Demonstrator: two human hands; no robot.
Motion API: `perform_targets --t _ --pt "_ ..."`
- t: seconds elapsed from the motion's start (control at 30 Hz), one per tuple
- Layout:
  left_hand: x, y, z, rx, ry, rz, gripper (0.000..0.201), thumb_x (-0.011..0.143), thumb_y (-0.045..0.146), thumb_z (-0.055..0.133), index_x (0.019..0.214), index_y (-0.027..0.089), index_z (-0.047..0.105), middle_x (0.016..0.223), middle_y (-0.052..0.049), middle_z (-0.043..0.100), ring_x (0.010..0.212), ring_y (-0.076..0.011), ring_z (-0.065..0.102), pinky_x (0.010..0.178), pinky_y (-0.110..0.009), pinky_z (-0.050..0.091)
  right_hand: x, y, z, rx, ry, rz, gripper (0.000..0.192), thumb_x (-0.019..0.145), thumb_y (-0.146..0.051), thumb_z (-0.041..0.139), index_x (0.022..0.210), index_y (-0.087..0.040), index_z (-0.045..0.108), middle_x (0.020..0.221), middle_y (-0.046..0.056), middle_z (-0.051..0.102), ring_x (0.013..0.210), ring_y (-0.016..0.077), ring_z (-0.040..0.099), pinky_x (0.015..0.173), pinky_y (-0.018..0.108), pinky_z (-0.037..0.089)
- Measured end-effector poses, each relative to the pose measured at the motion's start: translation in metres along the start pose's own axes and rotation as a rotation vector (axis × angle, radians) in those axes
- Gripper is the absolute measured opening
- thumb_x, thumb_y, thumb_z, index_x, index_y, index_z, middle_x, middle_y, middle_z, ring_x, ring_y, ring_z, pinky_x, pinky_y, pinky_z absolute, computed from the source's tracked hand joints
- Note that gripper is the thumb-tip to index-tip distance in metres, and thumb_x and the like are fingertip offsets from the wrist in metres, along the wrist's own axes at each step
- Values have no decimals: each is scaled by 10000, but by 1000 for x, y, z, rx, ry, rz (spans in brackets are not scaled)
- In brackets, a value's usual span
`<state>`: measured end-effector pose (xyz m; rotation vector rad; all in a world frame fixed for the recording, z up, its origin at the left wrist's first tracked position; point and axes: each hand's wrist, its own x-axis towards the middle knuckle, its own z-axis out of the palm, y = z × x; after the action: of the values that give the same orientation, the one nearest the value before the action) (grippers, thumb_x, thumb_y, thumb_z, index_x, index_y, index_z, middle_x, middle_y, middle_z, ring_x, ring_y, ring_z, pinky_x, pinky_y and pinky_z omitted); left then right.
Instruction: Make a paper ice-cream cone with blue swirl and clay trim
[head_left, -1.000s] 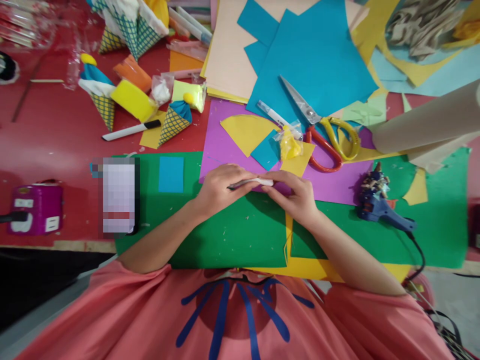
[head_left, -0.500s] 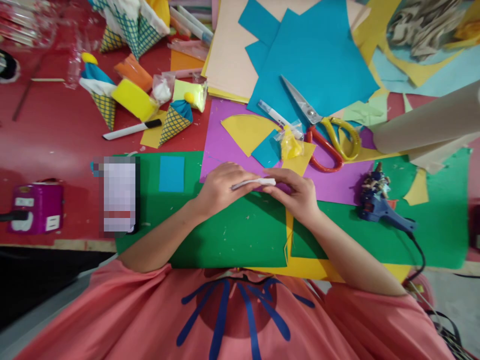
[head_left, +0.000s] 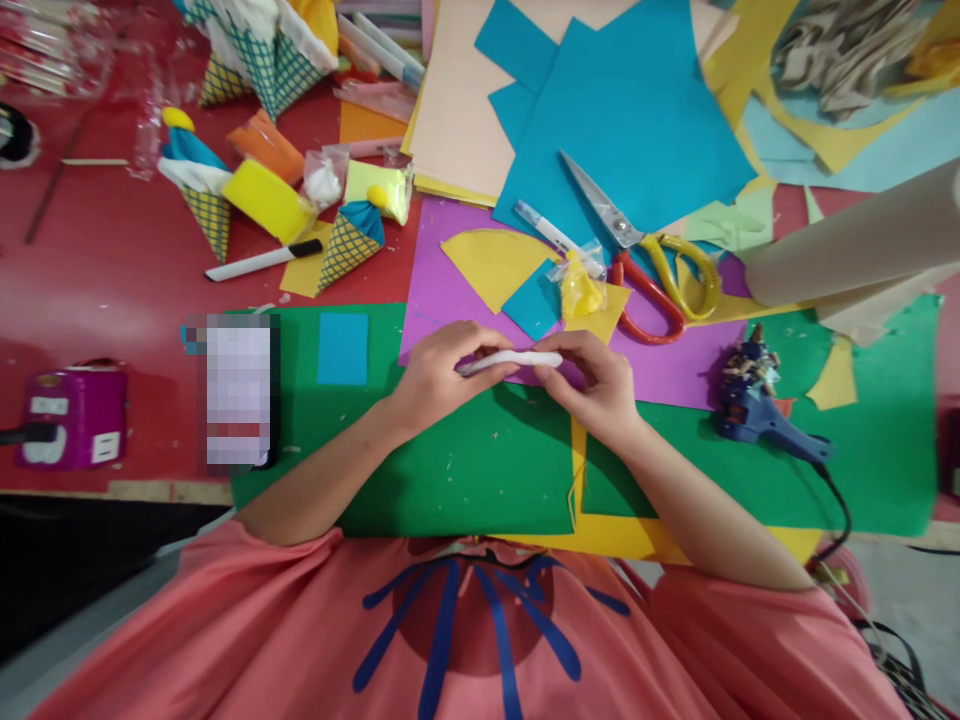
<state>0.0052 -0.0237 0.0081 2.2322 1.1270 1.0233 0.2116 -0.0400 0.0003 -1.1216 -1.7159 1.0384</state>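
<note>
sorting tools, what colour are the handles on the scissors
One scissors handle is yellow, the other red, clearest in the head view.

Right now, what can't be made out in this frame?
Head view:
- The slim white strip: left hand and right hand cover its ends.
- The pixelated white rectangle: blurred out.
- The purple box: labels too small.
- The beige paper roll: cut by the right edge.

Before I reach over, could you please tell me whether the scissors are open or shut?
Shut: the scissors' blades lie together as one point on the blue paper.
</note>
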Motion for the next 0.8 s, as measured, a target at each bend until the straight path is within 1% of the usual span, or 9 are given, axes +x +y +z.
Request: perform_targets --t 0.07,0.13,0.27,0.33,0.4,0.47,0.57,0.7,0.8 --pt "0 0 1 9 13 35 171 864 342 661 869 171 652 764 -10 716 701 -101 649 671 -209 489 0 1 0 25 -51 -46 233 866 -304 625 1072 -195 615 1012 78 729 911 183 713 785 309 586" --pt "0 0 2 17 12 84 143 863 314 665 858 172 650 758 -10 717 709 -108 653 684 -218 489 1 0 0 17 -75 -82 266 842 -296 662 1083 -195 612 1047 83 727 950 189 708 817 313 581" --pt "0 0 1 46 -8 132 128 878 308 645 862 181 659 769 -11 725 733 -119 662 712 -236 494 2 -2 2 -24 -54 -53 137 860 -263 663 984 -207 657 920 40 751 824 155 713 754 271 574" --pt "0 1 0 25 -23 97 166 871 336 653 931 181 665 800 -19 729 752 -121 666 723 -238 506 3 -3 2 -45 -41 -34 102 869 -270 653 949 -208 671 867 28 750 763 145 700 704 261 565" --pt "0 2 -1 -19 -32 37 249 852 375 673 1000 176 654 796 -16 716 720 -110 654 682 -222 510 3 -4 1 -58 -20 -18 102 866 -283 657 932 -207 678 844 23 748 729 139 689 671 255 556" --pt "0 3 -1 -58 -31 -8 296 830 403 694 1008 173 638 777 -3 698 662 -90 628 626 -200 498 3 -4 1 -61 12 0 97 865 -285 659 922 -209 681 840 21 749 731 139 688 671 257 556" --pt "0 3 -1 -53 -13 7 218 834 351 698 945 176 631 798 -2 702 689 -89 635 648 -198 496 2 -4 0 -37 35 33 102 869 -295 653 916 -210 683 852 25 753 752 143 696 695 268 562" --pt "0 1 1 -32 15 77 106 856 256 673 915 170 656 839 -24 728 797 -111 667 728 -214 504 2 -3 0 57 -33 35 242 847 -355 681 1029 -196 673 918 42 757 786 149 708 694 266 571" --pt "0 1 1 -1 33 120 97 855 245 673 919 171 674 843 -25 743 805 -118 680 758 -225 514 2 -2 0 38 -37 16 181 853 -314 681 986 -193 688 905 38 757 769 137 700 664 247 555"
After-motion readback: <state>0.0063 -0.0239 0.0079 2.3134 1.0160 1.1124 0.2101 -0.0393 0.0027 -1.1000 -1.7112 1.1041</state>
